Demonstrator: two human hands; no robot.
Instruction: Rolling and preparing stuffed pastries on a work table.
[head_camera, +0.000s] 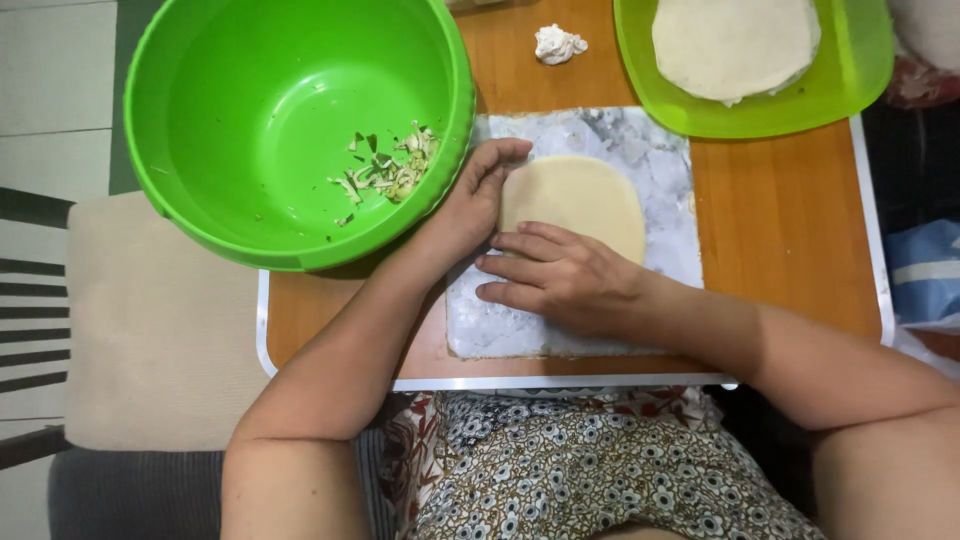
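Dough takes the middle of my head view: a pale, flat, rounded sheet of dough lying on the floured white work mat. My left hand cups its near-left edge, fingers open, steadying it. My right hand presses flat on its lower edge, fingers spread. Left of the dough sits a big green plastic bowl with vegetable shreds.

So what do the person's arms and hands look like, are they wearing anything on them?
Both arms are bare all the way up, with no sleeves in view. The left hand and the right hand wear no gloves, and no rings, watch or bracelets show. The fingernails look short and unpainted. Lower down, the person wears clothing with a small flower print in white, brown and red.
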